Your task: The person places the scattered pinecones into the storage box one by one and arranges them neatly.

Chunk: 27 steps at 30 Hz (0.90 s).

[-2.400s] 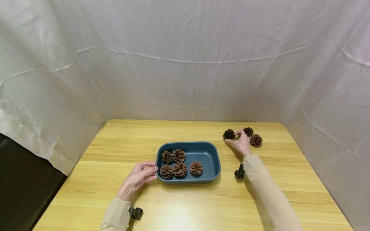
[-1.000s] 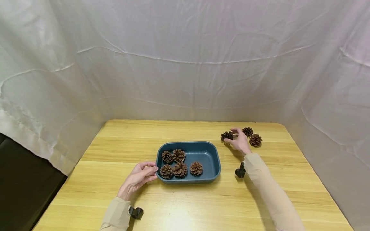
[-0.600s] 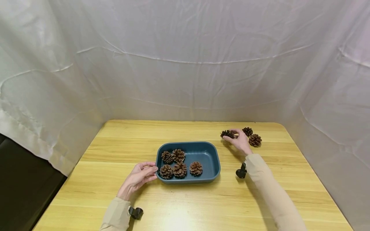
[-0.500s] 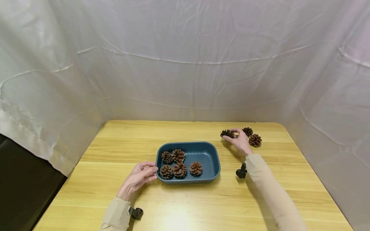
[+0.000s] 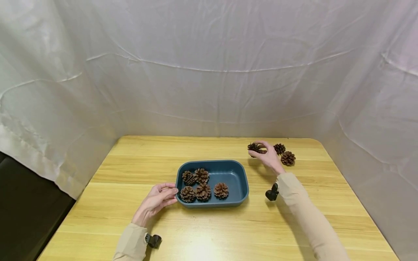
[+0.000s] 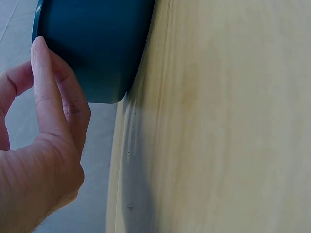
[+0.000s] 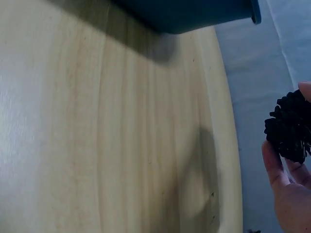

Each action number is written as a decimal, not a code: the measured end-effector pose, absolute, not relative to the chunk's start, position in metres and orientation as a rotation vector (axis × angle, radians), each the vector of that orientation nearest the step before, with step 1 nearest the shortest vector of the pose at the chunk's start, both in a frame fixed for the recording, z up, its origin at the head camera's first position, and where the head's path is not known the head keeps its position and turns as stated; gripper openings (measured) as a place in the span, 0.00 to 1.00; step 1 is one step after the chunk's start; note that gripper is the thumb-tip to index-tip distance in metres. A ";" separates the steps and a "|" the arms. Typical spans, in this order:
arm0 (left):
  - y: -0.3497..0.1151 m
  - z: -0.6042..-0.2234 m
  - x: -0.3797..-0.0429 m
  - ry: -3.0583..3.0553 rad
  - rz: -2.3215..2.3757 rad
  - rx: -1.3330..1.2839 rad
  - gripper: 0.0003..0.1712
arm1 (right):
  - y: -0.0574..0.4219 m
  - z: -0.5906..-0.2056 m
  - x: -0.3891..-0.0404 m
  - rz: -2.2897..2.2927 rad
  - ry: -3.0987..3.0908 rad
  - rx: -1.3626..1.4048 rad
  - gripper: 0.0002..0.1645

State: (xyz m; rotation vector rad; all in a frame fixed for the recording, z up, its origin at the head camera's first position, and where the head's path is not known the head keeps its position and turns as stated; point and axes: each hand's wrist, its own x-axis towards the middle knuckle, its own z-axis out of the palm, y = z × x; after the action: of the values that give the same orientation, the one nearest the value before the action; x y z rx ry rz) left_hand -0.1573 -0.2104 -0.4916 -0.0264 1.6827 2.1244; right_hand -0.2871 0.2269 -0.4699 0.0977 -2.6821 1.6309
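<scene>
A dark blue rectangular tub (image 5: 213,205) stands in the middle of the head view with several brown pine cones (image 5: 203,192) in it, most of them towards its left. My left hand (image 5: 160,197) holds the tub's left end, the thumb at the rim and other fingers along the outer wall; the left wrist view shows this hand (image 6: 53,131) close up. Beyond the tub's right side, my right hand (image 5: 269,156) grips a dark pine cone (image 5: 253,146) between thumb and fingers. The right wrist view has that pine cone (image 7: 289,127) raised off the table.
Two more pine cones, a darker one (image 5: 279,148) and a brown one (image 5: 288,158), lie on the wooden table (image 5: 137,163) just right of my right hand. Pale cloth (image 5: 212,90) hangs behind the table and along both sides. Something black (image 5: 26,214) is at the lower left.
My right hand has taken hold of the dark pine cone, moved it slightly left, away from the other two, and raised it. My left hand and the tub have stayed put.
</scene>
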 end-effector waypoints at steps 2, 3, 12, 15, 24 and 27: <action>-0.211 -0.492 -0.158 1.686 2.121 -0.024 0.14 | 0.225 -0.468 -0.287 1.614 -2.698 0.126 0.41; -0.211 -0.492 -0.158 1.688 2.120 -0.025 0.15 | 0.223 -0.466 -0.287 1.607 -2.705 0.134 0.41; -0.211 -0.491 -0.157 1.682 2.120 -0.001 0.13 | 0.210 -0.456 -0.286 1.653 -2.699 0.184 0.42; -0.211 -0.490 -0.157 1.663 2.134 0.006 0.13 | 0.206 -0.453 -0.286 1.642 -2.689 0.237 0.39; -0.211 -0.491 -0.158 1.674 2.130 -0.012 0.11 | 0.197 -0.444 -0.281 1.617 -2.734 0.266 0.37; -0.212 -0.491 -0.158 1.670 2.131 -0.014 0.11 | 0.194 -0.441 -0.279 1.618 -2.747 0.265 0.37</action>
State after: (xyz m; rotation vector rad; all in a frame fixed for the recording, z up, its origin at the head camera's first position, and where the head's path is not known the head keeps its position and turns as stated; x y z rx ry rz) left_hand -0.1579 -0.2116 -0.4912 -0.0135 1.6696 2.1306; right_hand -0.2793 0.1937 -0.4412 0.2647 -2.7473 1.6179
